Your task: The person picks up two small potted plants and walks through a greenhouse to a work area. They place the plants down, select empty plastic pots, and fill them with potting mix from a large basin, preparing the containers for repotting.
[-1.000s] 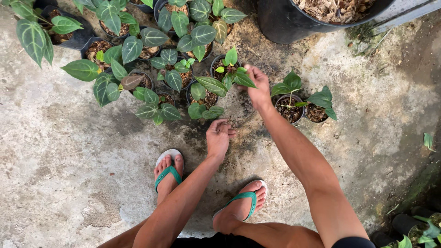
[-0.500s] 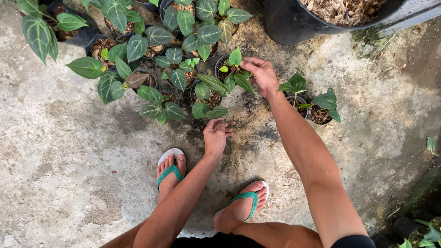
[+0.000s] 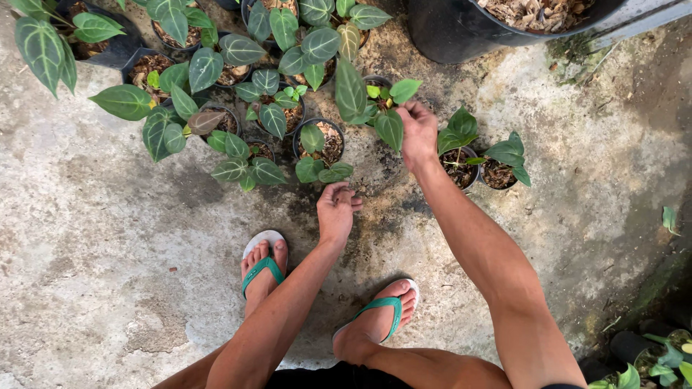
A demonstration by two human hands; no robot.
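My right hand (image 3: 418, 133) reaches forward to a small black pot (image 3: 376, 81) holding a young plant with green veined leaves (image 3: 389, 128). Its fingers close over the pot's right rim, among the leaves. My left hand (image 3: 336, 210) hangs from a bent wrist just above the concrete, fingers loosely curled and nothing visible in them. It is closest to another small pot (image 3: 322, 141) of brown potting mix with low leaves. My feet, in sandals with green straps (image 3: 261, 268), stand just behind both hands.
Several small black pots of dark, white-veined leaves (image 3: 238, 50) crowd the upper left. Two more small potted plants (image 3: 497, 169) stand right of my right hand. A large black tub (image 3: 461, 36) of brown chips sits at the top. Rough concrete (image 3: 108, 238) spreads to the left.
My right hand has pushed a little further in among the leaves and closed on the small pot's rim. My left hand has stayed where it was.
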